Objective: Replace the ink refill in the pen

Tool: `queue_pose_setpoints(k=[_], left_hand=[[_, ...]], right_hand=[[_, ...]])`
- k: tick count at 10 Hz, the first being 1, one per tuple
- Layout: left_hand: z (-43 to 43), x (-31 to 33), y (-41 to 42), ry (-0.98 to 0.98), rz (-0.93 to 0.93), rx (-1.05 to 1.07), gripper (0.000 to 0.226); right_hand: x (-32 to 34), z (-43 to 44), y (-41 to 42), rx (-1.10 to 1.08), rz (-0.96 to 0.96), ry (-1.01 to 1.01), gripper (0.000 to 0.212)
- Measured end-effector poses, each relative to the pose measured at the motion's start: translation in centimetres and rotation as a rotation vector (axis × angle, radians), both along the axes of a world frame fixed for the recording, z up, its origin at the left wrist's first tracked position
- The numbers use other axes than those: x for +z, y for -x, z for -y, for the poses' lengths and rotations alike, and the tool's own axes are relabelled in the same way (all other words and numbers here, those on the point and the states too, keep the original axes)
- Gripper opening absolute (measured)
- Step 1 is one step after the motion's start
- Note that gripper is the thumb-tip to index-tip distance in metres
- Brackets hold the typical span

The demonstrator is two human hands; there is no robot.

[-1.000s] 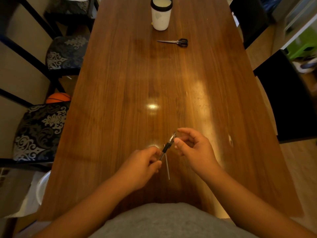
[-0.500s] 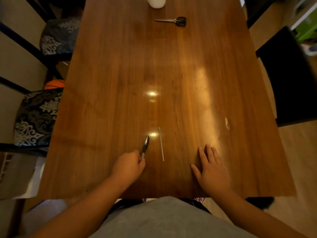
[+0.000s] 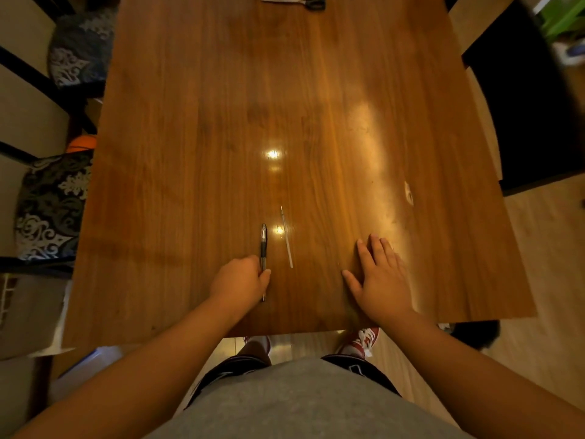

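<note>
My left hand (image 3: 240, 280) lies curled around the pen (image 3: 263, 248) on the desk (image 3: 190, 153), and my right hand (image 3: 380, 277) rests flat, open and empty. The refill (image 3: 286, 237) lies just beside the pen. This looks like the closing step; next I'd let go.

Dim warm light w/ overhead glare spots on table (image 3: 316, 90), edges blurred & wide-angle warped.

Bare table (image 3: 316, 106) beyond refill (image 3: 286, 239)
</note>
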State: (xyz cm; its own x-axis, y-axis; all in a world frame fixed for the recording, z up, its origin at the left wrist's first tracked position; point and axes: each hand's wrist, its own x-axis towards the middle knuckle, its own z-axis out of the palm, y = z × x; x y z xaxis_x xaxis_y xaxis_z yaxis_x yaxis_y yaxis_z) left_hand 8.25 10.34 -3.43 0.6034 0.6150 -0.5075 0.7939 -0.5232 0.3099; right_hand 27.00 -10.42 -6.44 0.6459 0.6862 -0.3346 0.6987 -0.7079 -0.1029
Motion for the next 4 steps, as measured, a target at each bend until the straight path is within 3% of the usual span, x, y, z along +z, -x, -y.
queue_pose_setpoints(k=[2,3,4], left_hand=[[0.5,0.2,1.5,0.058,0.022,0.06,0.035],[1.3,0.5,3.4,0.157,0.029,0.122,0.033],[3.1,-0.3,7.3,0.285,-0.022,0.14,0.032]], right_hand=[[1.1,-0.3,-0.3,-0.005,-0.066,0.008,0.076],[3.3,-1.5,-0.6,-0.083,-0.243,-0.095,0.072],[9.2,-3.4,-1.8,-0.309,-0.602,-0.411,0.048]])
